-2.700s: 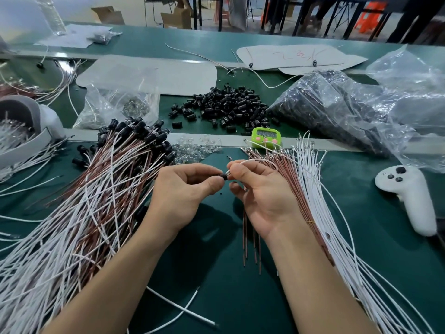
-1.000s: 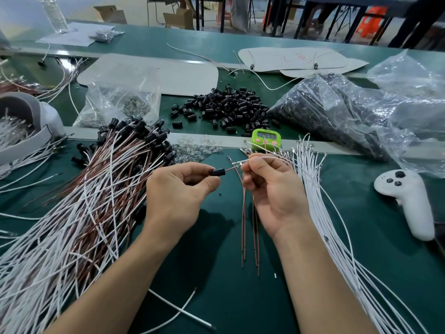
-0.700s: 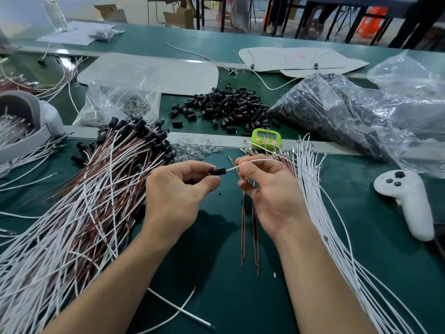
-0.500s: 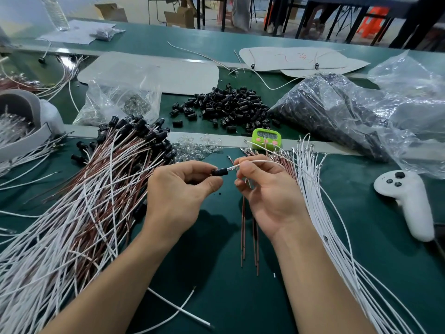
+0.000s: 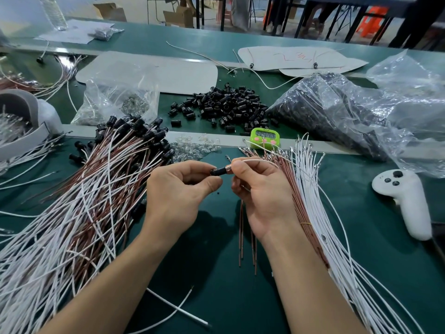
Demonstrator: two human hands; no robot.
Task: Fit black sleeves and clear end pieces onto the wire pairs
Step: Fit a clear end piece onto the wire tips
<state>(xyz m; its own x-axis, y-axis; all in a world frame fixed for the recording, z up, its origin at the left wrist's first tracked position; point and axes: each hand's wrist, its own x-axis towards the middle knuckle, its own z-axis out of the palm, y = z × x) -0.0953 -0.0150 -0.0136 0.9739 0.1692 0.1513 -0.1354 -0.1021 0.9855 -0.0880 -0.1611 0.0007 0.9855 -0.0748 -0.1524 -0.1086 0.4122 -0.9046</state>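
Just below the centre of the frame, a few brown wires hang from under the right hand toward the bottom edge. That hand pinches the wire ends, a white wire arching over its knuckles, right at the mouth of the black sleeve. The left hand pinches the sleeve between thumb and forefinger at mid-frame. How far the ends are seated inside is hidden by the fingertips.

The step probably goes best with the sleeve held level and steady while the right hand feeds both ends in together, gripped close to the tips so the thin wires do not buckle.

Just beyond the hands lie the clear end pieces, ready for the next fitting. Further up sits the heap of loose sleeves.
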